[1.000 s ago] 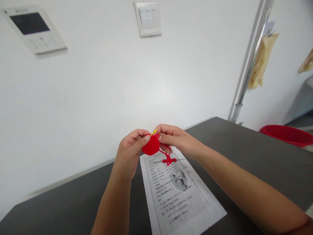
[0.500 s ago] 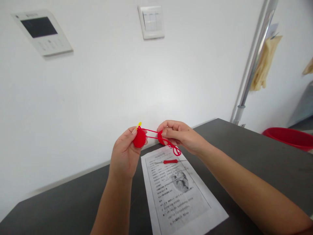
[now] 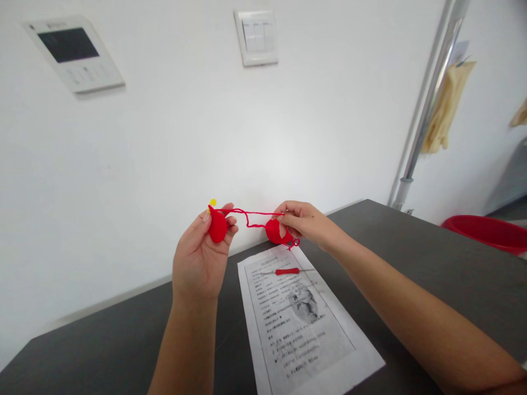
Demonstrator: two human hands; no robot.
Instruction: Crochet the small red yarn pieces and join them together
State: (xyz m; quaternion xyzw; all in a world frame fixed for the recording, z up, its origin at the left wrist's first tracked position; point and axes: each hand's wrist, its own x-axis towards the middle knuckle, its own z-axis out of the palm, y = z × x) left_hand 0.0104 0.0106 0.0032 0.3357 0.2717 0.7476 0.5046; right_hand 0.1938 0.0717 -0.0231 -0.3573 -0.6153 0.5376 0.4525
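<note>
Between the thumb and fingers of my left hand (image 3: 200, 255) is a small red crochet piece (image 3: 218, 225), rounded in shape. A yellow stitch marker (image 3: 213, 202) sticks up at its top edge. My right hand (image 3: 302, 219) pinches red yarn (image 3: 261, 213), drawn out nearly level from the crochet piece. A second, slacker strand dips between the hands. Behind my right fingers sits a red ball of yarn (image 3: 275, 232), partly hidden, with loose loops beside it. Below lies a crochet hook (image 3: 287, 271) with a red handle, on a printed sheet (image 3: 300, 340).
The dark grey table (image 3: 111, 340) meets a white wall. A red basin (image 3: 486, 233) stands past the table's right edge. On the wall are an intercom panel (image 3: 74, 52) and a switch plate (image 3: 257, 38). Pale yellow gloves (image 3: 448, 107) hang beyond a metal pole (image 3: 428, 109).
My left hand has moved left with the crochet piece, turning it somewhat. The strand between the hands is longer. The loose loops by my right hand have shrunk, and more of the ball shows.
</note>
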